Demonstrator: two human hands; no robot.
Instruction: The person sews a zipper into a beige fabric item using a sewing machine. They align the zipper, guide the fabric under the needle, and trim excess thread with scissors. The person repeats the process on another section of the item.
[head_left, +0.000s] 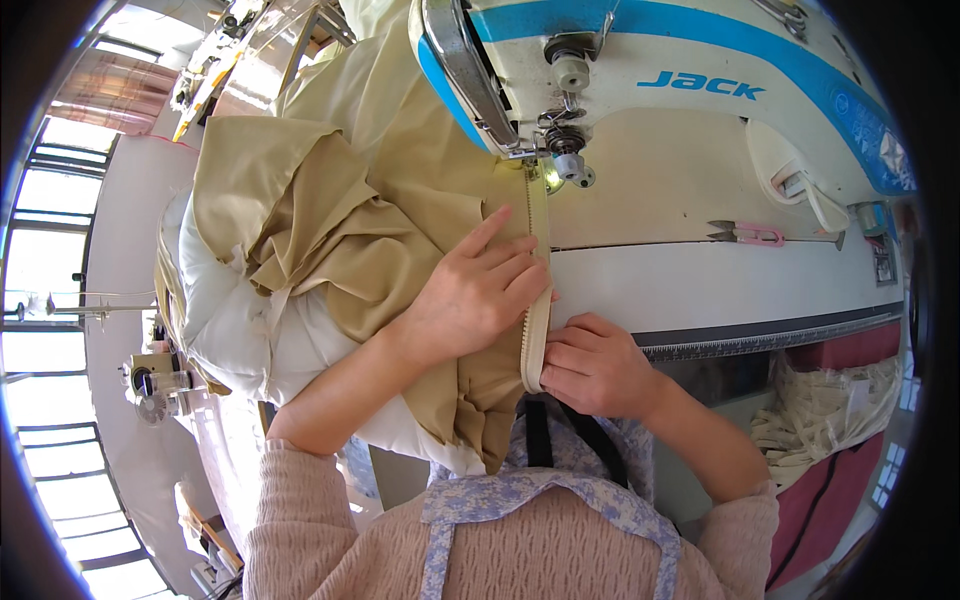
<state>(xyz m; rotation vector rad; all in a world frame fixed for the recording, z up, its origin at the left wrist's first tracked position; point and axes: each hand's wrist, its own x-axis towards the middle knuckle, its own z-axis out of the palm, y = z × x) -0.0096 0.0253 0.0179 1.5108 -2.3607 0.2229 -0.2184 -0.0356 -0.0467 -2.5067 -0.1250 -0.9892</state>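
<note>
Khaki fabric [410, 215] lies bunched to the left of the sewing machine [620, 50], with white padded cloth [235, 325] beneath it. A cream zipper tape [537, 330] runs along the fabric's right edge, from under the presser foot [535, 160] toward me. My left hand [475, 295] presses on the fabric and zipper, index finger stretched toward the needle and the other fingers lying over the tape. Closer to me, my right hand [595, 367] pinches the zipper tape between thumb and fingers at the table's front edge. The needle's tip is too small to make out.
Pink-handled thread snips [750, 234] lie on the machine bed at right. A dark ruler strip [770, 333] lines the table's front edge. Below it at right, a clear plastic bag [830, 415] holds pale pieces. Windows [50, 350] fill the far left.
</note>
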